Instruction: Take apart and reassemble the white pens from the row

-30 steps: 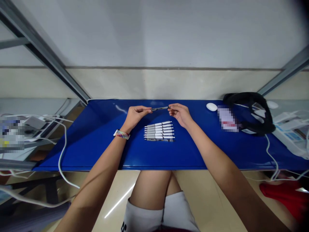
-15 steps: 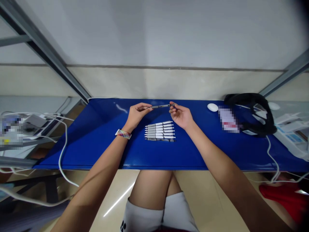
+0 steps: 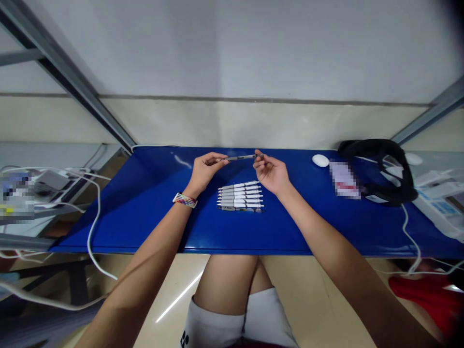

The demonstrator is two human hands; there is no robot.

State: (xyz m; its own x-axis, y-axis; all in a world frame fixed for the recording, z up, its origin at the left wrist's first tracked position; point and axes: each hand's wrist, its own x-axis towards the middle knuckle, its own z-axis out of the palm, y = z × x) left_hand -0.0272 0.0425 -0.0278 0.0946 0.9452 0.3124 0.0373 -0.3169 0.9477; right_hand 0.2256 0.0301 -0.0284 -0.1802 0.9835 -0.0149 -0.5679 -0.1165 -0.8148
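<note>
A dark grey pen (image 3: 241, 157) is held level above the far part of the blue table (image 3: 155, 208). My left hand (image 3: 208, 169) pinches its left end between thumb and fingers. At the other end, my right hand (image 3: 270, 170) grips the pen with its fingertips. Below and between the hands lies a neat row of white and grey pens (image 3: 239, 193), side by side with tips pointing left. Nearest me in that row is a darker, see-through grey pen (image 3: 241, 209).
To the right lie a white mouse (image 3: 321, 160), a blurred-out pale card or phone (image 3: 344, 179) and a black headset strap (image 3: 406, 169). White cables (image 3: 94, 217) hang over the left side. Metal posts (image 3: 105, 116) rise at both table ends, and a wall stands behind.
Both hands keep hold of the same dark grey pen, almost still. My right fingers have shifted slightly at the pen's right end. The row of pens stays as it was.
</note>
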